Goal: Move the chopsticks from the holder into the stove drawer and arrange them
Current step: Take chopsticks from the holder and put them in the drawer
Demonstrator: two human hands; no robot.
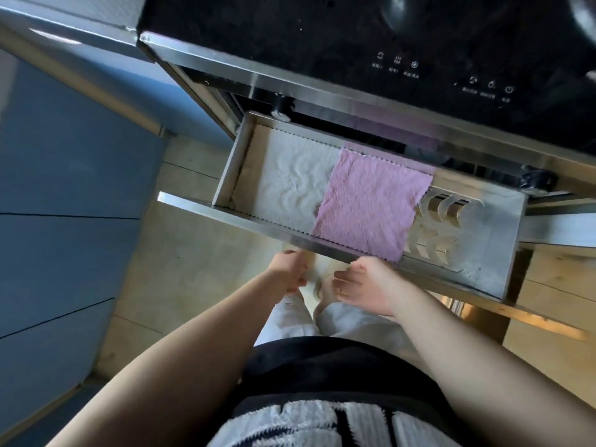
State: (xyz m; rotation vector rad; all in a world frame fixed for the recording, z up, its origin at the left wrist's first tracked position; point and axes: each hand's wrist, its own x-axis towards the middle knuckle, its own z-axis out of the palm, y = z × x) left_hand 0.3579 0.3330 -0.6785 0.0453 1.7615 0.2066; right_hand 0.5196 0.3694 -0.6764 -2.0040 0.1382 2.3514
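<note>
The black stove top (354,43) bears two rows of white touch icons with small captions beneath, near its front edge; the characters are too blurred to read.

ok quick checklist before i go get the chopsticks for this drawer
1. Drawer pulled out: ok, its inside is fully in view under the stove.
2. Room to lay chopsticks: ok, a white cloth and a pink cloth lie flat on the drawer floor, with nothing on top of them.
3. Slotted rack at the drawer's right end: ok, nothing sits in it.
4. Hands free: ok, left hand and right hand are at the drawer's front edge and hold nothing.
5. Chopsticks and holder located: cannot tell, neither is in view.
</note>
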